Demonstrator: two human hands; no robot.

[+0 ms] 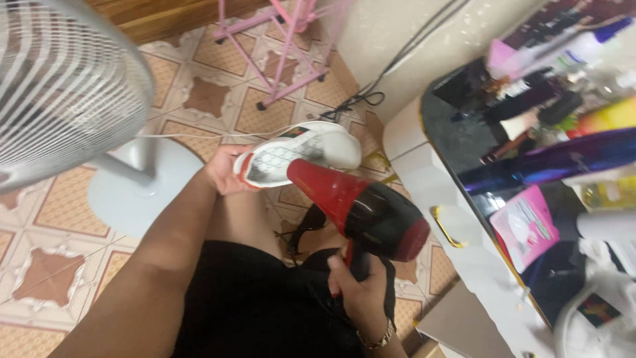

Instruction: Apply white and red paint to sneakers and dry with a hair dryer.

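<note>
Sneaker (301, 156) is white with a mesh-looking quilted side and a red heel edge, gripped at the heel by the left hand (224, 171) out over the patterned floor tiles (56, 205). Right hand (358, 292) is wrapped tight round the black handle of a glossy red and black hair dryer (361, 209), cone nozzle right up against the shoe's opening. Grey ribbed fan (63, 86) sits far left, cluttered dark-topped dresser (464, 139) on the right.

The hair dryer (361, 209) is glossy red and black plastic. The white sneaker (301, 156) looks smooth, with a mesh-patterned insole. The floor (59, 219) is glazed patterned tile.
</note>
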